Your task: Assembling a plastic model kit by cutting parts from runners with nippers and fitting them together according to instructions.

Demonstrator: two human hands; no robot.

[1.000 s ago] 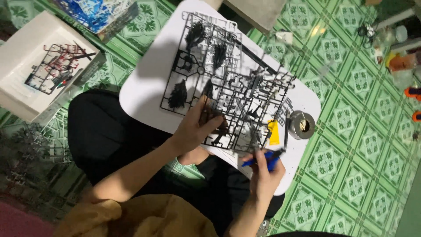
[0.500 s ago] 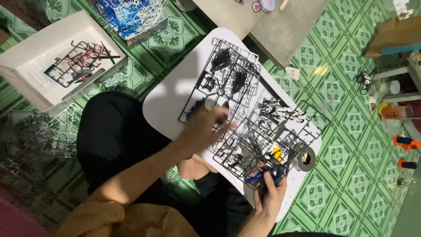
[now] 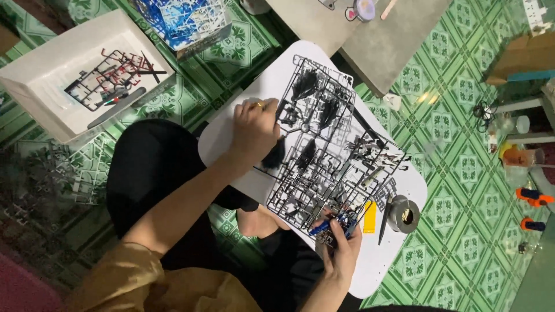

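Green patterned tile floor (image 3: 457, 190); person sits on it, dark trousers, mustard sleeve.

White counter (image 3: 231, 144), low and rounded, across the lap. It carries the work.

Black sprue (image 3: 329, 156) — a flat plastic frame of model parts, lying on the counter and covering most of its middle. It looks light and thin. The outer bars seem stiff enough to lift by; the inner runners are fine and would likely flex or snap if twisted. The small parts hang on thin gates, so pressing there risks breaking them. Best hold, by my reading: the straight outer edge or a thick cross-bar, fingers flat, frame kept level.

Left hand (image 3: 254, 130) rests on the sprue's upper left edge, fingers curled down on the frame, pinning it. Something small and yellowish shows at the fingertips; cannot tell what.

Right hand (image 3: 341, 248) sits at the sprue's near edge, closed around blue-handled nippers (image 3: 332, 226), tips against the frame.

Nearby on the counter: grey tape roll (image 3: 403, 214) just right of the nippers, yellow tag (image 3: 369, 216) between them.

Off the counter: white box (image 3: 40, 86) at upper left with another dark sprue inside; blue-white box (image 3: 191, 23) above it; grey slab (image 3: 370, 40) at top.
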